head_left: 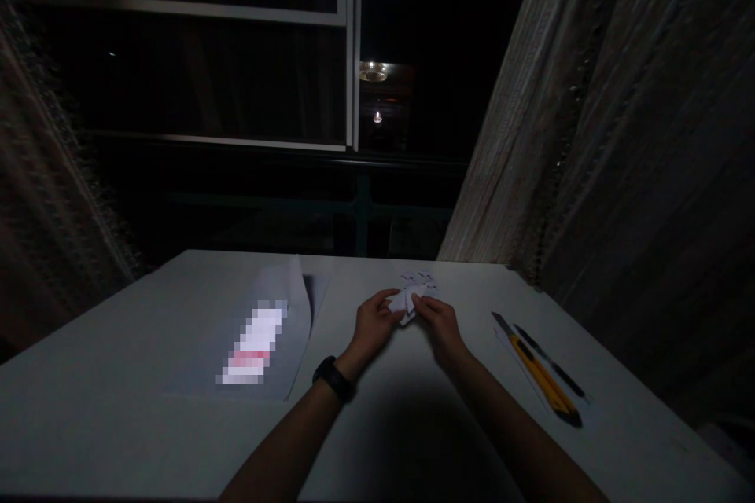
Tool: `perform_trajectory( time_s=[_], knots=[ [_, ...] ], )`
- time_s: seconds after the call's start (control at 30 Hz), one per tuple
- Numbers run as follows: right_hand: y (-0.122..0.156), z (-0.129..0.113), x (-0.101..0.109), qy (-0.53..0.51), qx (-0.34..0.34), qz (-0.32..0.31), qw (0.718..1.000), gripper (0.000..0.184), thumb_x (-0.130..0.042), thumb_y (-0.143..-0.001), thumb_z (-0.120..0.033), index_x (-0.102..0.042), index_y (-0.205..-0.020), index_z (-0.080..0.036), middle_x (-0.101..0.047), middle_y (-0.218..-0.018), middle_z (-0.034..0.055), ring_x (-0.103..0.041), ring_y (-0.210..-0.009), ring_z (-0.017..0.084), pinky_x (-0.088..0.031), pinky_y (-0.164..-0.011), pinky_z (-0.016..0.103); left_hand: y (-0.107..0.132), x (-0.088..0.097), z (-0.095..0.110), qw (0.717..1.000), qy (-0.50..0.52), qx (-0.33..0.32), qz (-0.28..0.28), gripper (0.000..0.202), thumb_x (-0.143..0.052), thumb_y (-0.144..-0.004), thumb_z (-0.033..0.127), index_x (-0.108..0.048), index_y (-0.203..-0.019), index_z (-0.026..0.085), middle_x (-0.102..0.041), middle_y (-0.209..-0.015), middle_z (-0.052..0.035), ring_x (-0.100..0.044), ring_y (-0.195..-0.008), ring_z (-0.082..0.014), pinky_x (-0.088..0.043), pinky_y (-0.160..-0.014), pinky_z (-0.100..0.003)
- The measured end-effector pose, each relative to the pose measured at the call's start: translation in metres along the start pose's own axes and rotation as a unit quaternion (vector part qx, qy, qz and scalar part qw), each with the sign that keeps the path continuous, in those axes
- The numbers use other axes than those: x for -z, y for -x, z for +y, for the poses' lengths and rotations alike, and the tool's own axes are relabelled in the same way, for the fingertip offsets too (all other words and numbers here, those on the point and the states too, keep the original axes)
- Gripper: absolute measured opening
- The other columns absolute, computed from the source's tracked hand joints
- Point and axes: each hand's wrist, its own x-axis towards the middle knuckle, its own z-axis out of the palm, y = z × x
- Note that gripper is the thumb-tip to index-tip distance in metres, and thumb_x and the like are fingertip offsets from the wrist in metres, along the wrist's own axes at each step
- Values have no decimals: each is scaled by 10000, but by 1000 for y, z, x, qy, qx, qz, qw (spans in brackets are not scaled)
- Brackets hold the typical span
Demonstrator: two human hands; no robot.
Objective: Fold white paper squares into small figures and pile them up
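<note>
Both hands meet over the far middle of a white table (366, 440). Between the fingers of my left hand (374, 322) and my right hand (440, 322) is a small folded white paper (406, 300). Each hand pinches one side of it. Just beyond, small white paper pieces with dark handwritten marks (418, 277) lie on the table, partly covered by the folded paper. The writing is too small to read. A dark band (333, 379) circles my left wrist.
Right of my arms lie a yellow utility knife (543, 379) with its blade showing, and a dark pen (551, 361). To the left, large white sheets (194, 369) have a curled edge and a bright blurred-out rectangle (253, 342). Curtains (507, 110) flank a dark window.
</note>
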Motion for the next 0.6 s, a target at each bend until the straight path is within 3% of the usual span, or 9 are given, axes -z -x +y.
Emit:
perform_trajectory(
  time_s=[0.2, 0.37, 0.5, 0.6],
  knots=[
    [0, -3, -2, 74, 45, -31, 996, 266, -610, -679, -421, -619, -577, -175, -565, -596, 4, -521, -636, 158, -394, -630, 277, -2, 1, -4, 1000, -19, 3, 2, 388, -664, -589, 182, -632, -967, 101, -658, -751, -59, -580, -618, -130, -435, -553, -208],
    [-1, -5, -2, 108, 85, -25, 990, 245, -587, -711, -389, -629, -581, -186, -564, -631, 10, -527, -671, 165, -400, -660, 287, 1, 1, -1, 997, -71, 1, -21, 523, -666, -622, 330, -593, -1080, 87, -651, -662, -40, -557, -544, -121, -419, -512, -213],
    [-1, -2, -2, 81, 87, -41, 992, 202, -584, -719, -373, -675, -688, -195, -598, -729, 27, -543, -743, 183, -411, -700, 306, 2, 1, 2, 997, -68, -42, -2, 409, -612, -687, 296, -616, -1056, 120, -671, -924, -94, -612, -796, -182, -461, -726, -283],
    [-2, 1, -1, 74, 72, -42, 994, 192, -594, -714, -362, -692, -757, -203, -623, -797, 40, -557, -794, 199, -418, -737, 330, 0, 3, 2, 996, -67, -52, 2, 362, -592, -705, 291, -634, -1027, 130, -658, -986, -102, -603, -892, -215, -444, -812, -332]
  ],
)
